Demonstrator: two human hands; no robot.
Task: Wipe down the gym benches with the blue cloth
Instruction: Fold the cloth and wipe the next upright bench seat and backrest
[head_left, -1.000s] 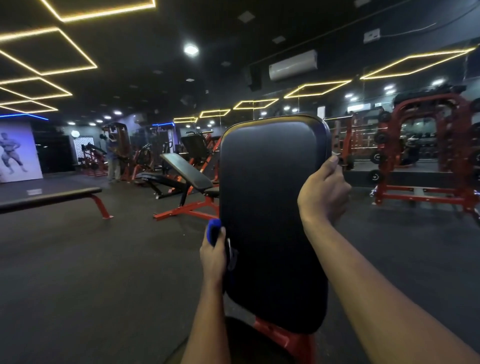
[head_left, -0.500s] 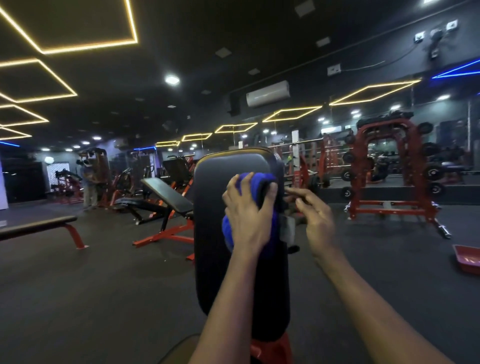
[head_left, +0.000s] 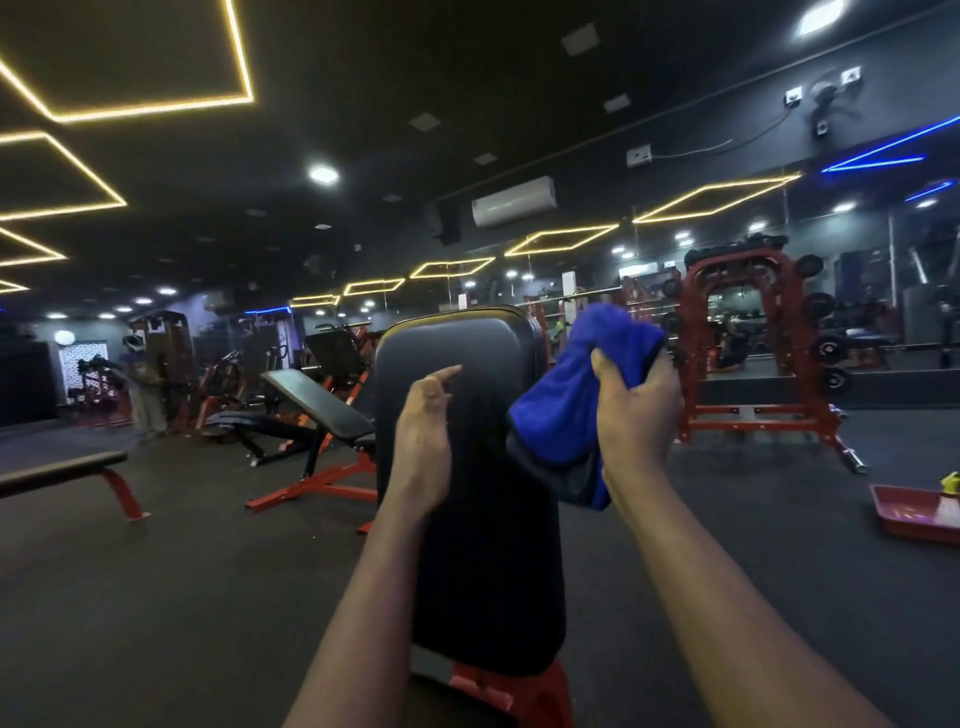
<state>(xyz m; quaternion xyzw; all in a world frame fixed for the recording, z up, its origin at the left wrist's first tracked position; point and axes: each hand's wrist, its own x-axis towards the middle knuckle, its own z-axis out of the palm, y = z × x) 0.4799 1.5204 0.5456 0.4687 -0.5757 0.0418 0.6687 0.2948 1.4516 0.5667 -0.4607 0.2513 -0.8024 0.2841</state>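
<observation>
Head view: a dim gym, with two bare forearms reaching forward from the bottom edge.
Bench pad: the black bench pad (head_left: 483, 571) stands nearly upright straight ahead, on a red frame (head_left: 498, 691) at the bottom of the picture.
Right hand: the right hand (head_left: 636, 410) is clenched round the blue cloth (head_left: 566, 405) — thumb on the near side, the other fingers behind the bunched fabric.
Blue cloth: bunched and held up just beside the pad's upper right edge. Its lower fold hangs across that edge; whether it touches the pad cannot be told.
Left hand: the left hand (head_left: 423, 431) is in front of the pad's upper middle and grasps nothing — fingers loosely curled, forefinger stretched toward the right. Contact with the pad cannot be told.
Other benches: an inclined bench (head_left: 317, 400) on red legs stands behind and to the left. A flat bench (head_left: 62, 470) lies farther left, at the picture's edge.
Rack: a red rack (head_left: 743, 338) with dark plates on its pegs stands far back on the right.
Tray: a red tray (head_left: 914, 512) lies on the floor (head_left: 182, 571) at the right edge, with a small yellow-green thing at its far side.
Person: a blurred figure (head_left: 143, 384) stands far off at the left among machines.
Ceiling: dark with yellow light outlines; a white air conditioner (head_left: 514, 201) hangs high on the wall.
</observation>
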